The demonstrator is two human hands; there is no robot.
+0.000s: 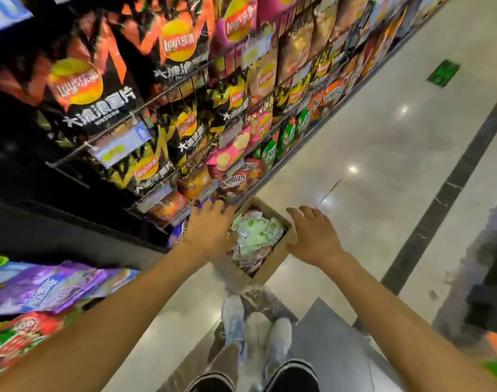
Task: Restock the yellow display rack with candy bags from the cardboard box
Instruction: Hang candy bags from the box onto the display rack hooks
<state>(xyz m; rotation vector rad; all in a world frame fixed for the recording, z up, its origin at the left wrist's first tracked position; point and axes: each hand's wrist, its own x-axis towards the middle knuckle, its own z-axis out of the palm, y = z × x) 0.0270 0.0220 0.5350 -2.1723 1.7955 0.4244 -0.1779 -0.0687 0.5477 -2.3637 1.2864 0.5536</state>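
From the head camera, the box (272, 263) stood open on the floor (383, 165), just beside the foot of the shelves (182, 89) and just ahead of the person's shoes (233, 315). It was filled with candy bags (258, 233), mostly green and white ones on top, with reddish ones toward its near corner. No bag was out of the box.

The left hand (210, 230) reached over the box's left rim, palm down, fingers straight and spread, holding nothing. The right hand (316, 236) hovered at the box's right rim, also palm down with fingers apart and nothing in them. Its thumb lay close to the cardboard edge (touching or not, I could not tell).

The shelves ran along the floor's left edge, their wire fronts packed with chip bags (77, 83) in black, orange, pink and green. Purple bags (43, 290) lay on a lower shelf at the near left. A dark stripe (445, 190) crossed the floor on the right, and a green sticker (443, 73) sat farther along it.
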